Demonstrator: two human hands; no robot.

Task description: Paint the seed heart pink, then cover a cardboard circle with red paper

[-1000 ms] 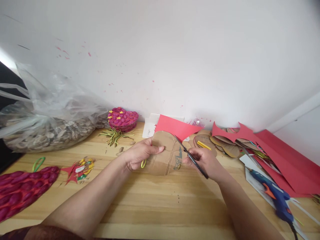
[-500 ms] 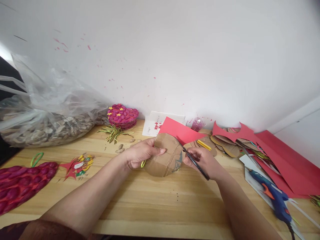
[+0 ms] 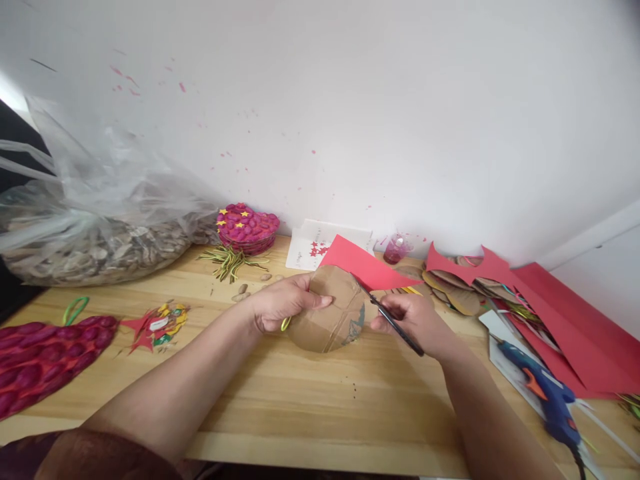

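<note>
- The cardboard disc [image 3: 327, 317] is pinched at its left edge by the left hand [image 3: 283, 303], thumb laid on the face; a green loop [image 3: 285, 324] is seen just below that grip.
- The scissors [image 3: 385, 311] are grasped by the right hand [image 3: 413, 320], their blades pointed away at the disc's upper right rim.
- Beyond both grips, the red paper [image 3: 365, 263] is seen jutting from behind that rim.
- Compared with a second ago, the paper has been shifted rightward: the red stars [image 3: 317, 249] beyond the left grip are more exposed, while the yellow sticks [image 3: 413, 290] just beyond the right grip are more covered.
- The trimming is judged to be under way along the rim, with a broad flap not yet cut off.
</note>
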